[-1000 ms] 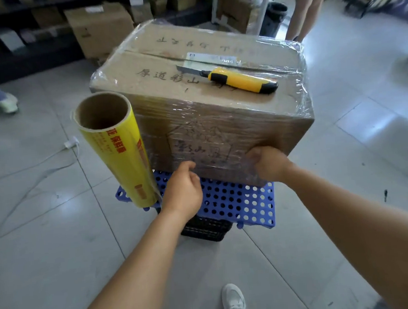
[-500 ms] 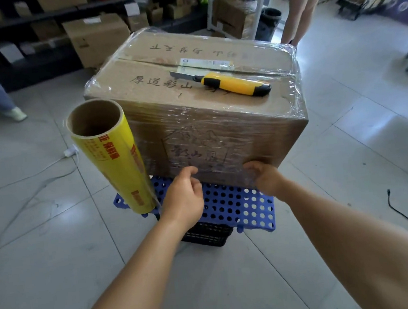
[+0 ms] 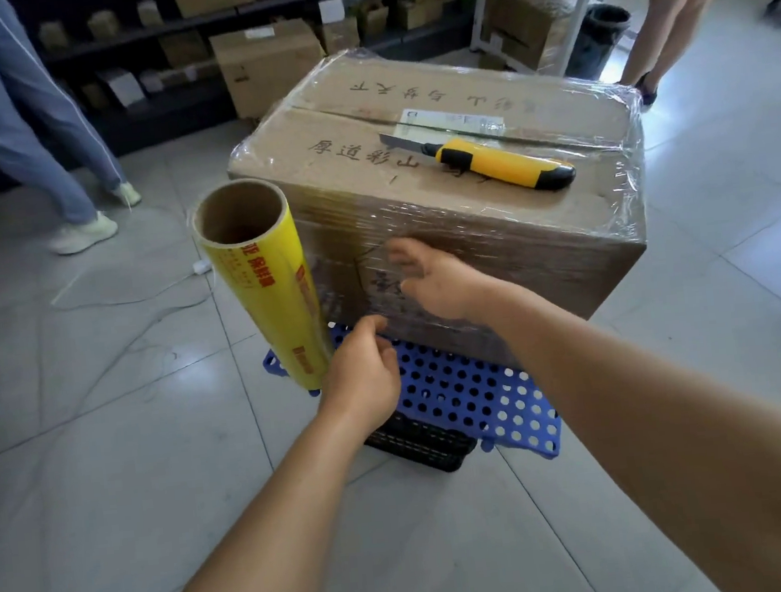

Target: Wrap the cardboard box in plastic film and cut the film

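Smoothing film onto box (image 3: 443, 224): right hand (image 3: 435, 286) spread flat, left hand (image 3: 363, 375) gripping roll (image 3: 269, 298) bottom; next, knife (image 3: 490, 164) beyond right hand.

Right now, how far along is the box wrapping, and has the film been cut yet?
Mostly wrapped: film covers the cardboard box on its sides and top edges. In hand: the left hand holds the film roll at its lower end, while the right hand, blurred, is spread against the front face. Left: cutting. Film seems to run from roll to box, and the utility knife lies untouched on top.
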Demonstrator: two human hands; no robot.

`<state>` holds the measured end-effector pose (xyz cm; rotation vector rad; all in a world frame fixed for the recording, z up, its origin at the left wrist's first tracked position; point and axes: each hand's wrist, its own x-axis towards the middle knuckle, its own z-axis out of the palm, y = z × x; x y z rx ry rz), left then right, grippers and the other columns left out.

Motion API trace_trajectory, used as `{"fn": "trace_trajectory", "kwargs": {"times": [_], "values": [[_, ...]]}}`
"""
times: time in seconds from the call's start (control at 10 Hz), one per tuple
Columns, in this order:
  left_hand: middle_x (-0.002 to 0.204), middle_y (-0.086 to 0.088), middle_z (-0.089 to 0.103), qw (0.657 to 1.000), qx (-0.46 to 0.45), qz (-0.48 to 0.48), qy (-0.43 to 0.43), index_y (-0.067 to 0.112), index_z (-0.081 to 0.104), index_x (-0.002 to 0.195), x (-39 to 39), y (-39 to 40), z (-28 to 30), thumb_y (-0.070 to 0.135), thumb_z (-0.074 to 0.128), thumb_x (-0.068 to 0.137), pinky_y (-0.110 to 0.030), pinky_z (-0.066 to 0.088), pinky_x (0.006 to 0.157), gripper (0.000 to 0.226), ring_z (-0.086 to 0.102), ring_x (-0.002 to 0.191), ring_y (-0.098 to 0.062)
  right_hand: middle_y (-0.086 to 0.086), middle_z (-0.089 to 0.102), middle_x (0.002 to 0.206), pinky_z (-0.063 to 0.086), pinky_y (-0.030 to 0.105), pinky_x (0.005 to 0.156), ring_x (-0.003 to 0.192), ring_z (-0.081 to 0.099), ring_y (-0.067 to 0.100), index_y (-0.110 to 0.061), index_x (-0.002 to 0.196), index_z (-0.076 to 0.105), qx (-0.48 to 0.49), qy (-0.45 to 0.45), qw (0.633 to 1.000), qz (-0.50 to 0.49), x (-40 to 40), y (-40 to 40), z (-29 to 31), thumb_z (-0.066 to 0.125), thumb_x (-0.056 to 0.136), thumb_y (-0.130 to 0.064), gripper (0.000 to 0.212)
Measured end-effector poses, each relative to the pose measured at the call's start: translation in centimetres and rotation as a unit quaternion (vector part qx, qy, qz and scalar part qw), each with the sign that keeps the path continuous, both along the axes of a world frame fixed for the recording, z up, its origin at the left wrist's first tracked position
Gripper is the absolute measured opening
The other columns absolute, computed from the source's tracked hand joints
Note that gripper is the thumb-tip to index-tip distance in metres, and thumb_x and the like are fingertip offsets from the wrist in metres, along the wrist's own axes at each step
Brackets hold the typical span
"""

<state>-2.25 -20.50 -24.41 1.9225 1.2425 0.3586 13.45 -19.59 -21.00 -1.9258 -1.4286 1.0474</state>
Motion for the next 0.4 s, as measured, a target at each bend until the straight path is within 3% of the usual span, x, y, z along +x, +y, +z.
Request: {"fn": "trace_trajectory", "kwargs": {"times": [0.2, 0.4], "values": [[0.12, 0.0, 0.056, 1.0, -0.023, 0.009, 0.009, 0.018, 0.039, 0.136, -0.1, -0.5, 2.6, 0.019, 0.045, 0.096, -0.032, 0.046, 0.087, 0.041, 0.053, 0.104, -0.017, -0.004, 0.042, 0.147, 0.038, 0.034, 0.109, 0.133, 0.043, 0.013, -0.023, 0.148, 0.029, 0.073, -0.034, 0.997, -0.014, 0.0, -1.2, 3.4, 0.052, 0.093, -0.013, 0.06], [0.128, -0.001, 0.05, 0.998, 0.024, -0.052, 0.02, 0.02, 0.035, 0.139, 0.9, -0.5, 7.0, 0.026, 0.047, 0.095, -0.04, 0.046, 0.091, 0.046, 0.05, 0.11, -0.02, 0.0, 0.041, 0.149, 0.039, 0.034, 0.105, 0.132, 0.043, 0.021, -0.023, 0.149, 0.027, 0.056, -0.173, 0.982, -0.054, 1.0, -5.8, 7.4, 0.051, 0.095, -0.024, 0.059]]}}
